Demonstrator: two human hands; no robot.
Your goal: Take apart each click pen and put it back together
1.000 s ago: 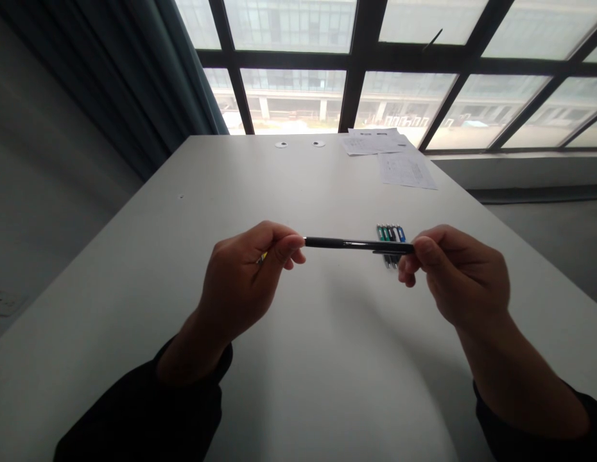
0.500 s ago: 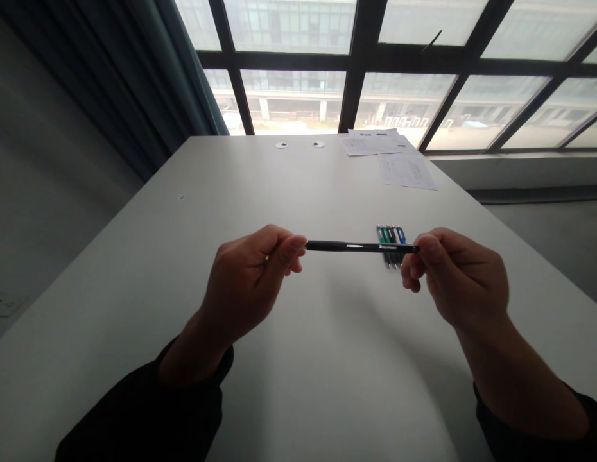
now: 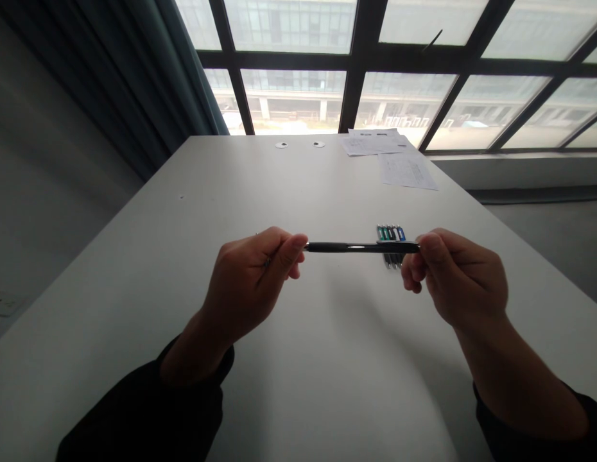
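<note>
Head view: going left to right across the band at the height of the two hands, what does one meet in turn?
Wall socket → left hand → black pen, held level between the hands → right hand.

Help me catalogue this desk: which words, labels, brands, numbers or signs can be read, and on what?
No text can be read here.
Papers: print, too small and blurred to read.
Row of pens: pale marks, too small to tell whether they are lettering.
Held black pen: no lettering can be made out.
</note>
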